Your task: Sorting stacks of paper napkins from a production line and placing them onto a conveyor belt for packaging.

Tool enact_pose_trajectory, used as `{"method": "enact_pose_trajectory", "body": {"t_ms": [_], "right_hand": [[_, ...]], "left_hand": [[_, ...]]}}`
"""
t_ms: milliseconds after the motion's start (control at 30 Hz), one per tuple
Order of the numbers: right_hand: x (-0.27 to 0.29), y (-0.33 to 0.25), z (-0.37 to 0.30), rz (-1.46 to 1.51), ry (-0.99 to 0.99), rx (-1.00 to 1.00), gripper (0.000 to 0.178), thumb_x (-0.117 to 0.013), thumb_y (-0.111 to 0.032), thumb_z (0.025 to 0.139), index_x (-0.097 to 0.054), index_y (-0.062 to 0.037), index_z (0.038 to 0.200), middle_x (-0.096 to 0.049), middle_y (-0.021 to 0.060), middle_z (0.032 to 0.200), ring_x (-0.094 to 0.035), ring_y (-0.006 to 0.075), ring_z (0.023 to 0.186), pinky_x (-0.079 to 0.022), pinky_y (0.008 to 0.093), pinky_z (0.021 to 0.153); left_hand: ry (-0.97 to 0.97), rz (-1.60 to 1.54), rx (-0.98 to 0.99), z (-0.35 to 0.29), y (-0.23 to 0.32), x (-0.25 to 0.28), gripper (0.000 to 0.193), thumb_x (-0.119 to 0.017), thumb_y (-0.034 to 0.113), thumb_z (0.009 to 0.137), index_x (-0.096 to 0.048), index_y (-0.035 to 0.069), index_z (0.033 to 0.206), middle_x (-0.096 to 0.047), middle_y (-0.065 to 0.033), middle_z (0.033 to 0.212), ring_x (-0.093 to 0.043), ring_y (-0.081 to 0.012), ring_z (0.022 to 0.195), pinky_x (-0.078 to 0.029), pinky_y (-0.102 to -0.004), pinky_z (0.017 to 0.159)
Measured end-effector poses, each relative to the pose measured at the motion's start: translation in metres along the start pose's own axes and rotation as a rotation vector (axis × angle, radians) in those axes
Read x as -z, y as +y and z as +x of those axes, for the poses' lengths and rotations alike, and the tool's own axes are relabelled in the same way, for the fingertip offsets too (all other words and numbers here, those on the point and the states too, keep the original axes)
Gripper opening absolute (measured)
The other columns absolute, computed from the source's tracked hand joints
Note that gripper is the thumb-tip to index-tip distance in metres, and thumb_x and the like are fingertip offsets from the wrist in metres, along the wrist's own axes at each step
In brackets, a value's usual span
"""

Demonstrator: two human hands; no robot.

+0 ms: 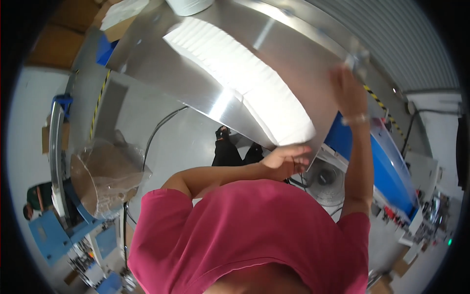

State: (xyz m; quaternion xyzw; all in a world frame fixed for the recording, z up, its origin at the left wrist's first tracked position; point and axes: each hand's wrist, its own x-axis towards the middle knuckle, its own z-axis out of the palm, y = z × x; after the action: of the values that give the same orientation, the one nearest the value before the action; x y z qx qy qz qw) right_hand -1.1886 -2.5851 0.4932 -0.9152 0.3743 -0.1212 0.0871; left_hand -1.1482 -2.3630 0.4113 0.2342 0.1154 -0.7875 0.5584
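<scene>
A long row of white, thin, packed pieces, like folded paper or pads, lies slantwise across a shiny metal table. Its far part looks ridged, and its near end is smooth. At that near end is my left hand, fingers stretched out and a little apart; whether it touches the row I cannot tell. My right hand is raised at the table's right side, to the right of the row. Motion smears its fingers, and nothing held can be made out. A bracelet circles that wrist.
A white bucket stands at the table's far edge. Below the right corner are a fan and a blue-topped conveyor-like surface. A clear plastic bag in a carton stands left on the floor, near a black cable.
</scene>
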Motion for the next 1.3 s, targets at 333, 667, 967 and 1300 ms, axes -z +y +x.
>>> {"method": "enact_pose_trajectory", "body": {"t_ms": [333,667,967,1300], "right_hand": [[-0.097,0.017,-0.175,1.742,-0.207,-0.854,0.039,-0.045,-0.035,0.098,-0.051,-0.0051,0.123,-0.061,0.0022,0.107,-0.057,0.0112,0.095,-0.046,0.0256,0.081],[-0.071,-0.038,-0.106,1.237,0.122,-0.814,0.041,-0.057,-0.047,0.090,-0.063,-0.0068,0.095,-0.051,-0.0045,0.079,-0.043,0.0048,0.071,-0.034,0.0220,0.059],[-0.080,-0.024,-0.087,0.945,0.101,-0.694,0.060,-0.072,-0.043,0.076,-0.059,0.0028,0.113,-0.064,0.0141,0.104,-0.060,0.0220,0.095,-0.046,0.0320,0.085],[-0.047,-0.035,-0.117,0.834,0.115,-0.741,0.057,-0.072,-0.039,0.076,-0.059,0.0046,0.111,-0.066,0.0152,0.101,-0.062,0.0215,0.094,-0.047,0.0311,0.084]], "left_hand": [[-0.376,0.817,0.619,0.013,0.050,0.015,0.010,-0.060,0.017,0.087,-0.063,0.009,0.084,-0.060,0.0006,0.079,-0.053,-0.0088,0.070,-0.043,-0.0228,0.066],[0.852,1.545,-0.956,-0.107,0.417,0.067,0.056,-0.062,0.046,0.085,-0.062,-0.003,0.110,-0.064,-0.0100,0.087,-0.061,-0.0230,0.085,-0.046,-0.0343,0.077],[0.447,1.539,-0.300,-0.085,0.386,0.035,0.081,-0.073,0.042,0.077,-0.040,-0.005,0.134,-0.048,-0.0153,0.132,-0.041,-0.0262,0.126,-0.026,-0.0356,0.108],[0.424,1.421,-0.235,-0.092,0.322,0.037,0.087,-0.075,0.039,0.075,-0.033,-0.007,0.137,-0.044,-0.0174,0.135,-0.037,-0.0266,0.129,-0.022,-0.0349,0.110]]}}
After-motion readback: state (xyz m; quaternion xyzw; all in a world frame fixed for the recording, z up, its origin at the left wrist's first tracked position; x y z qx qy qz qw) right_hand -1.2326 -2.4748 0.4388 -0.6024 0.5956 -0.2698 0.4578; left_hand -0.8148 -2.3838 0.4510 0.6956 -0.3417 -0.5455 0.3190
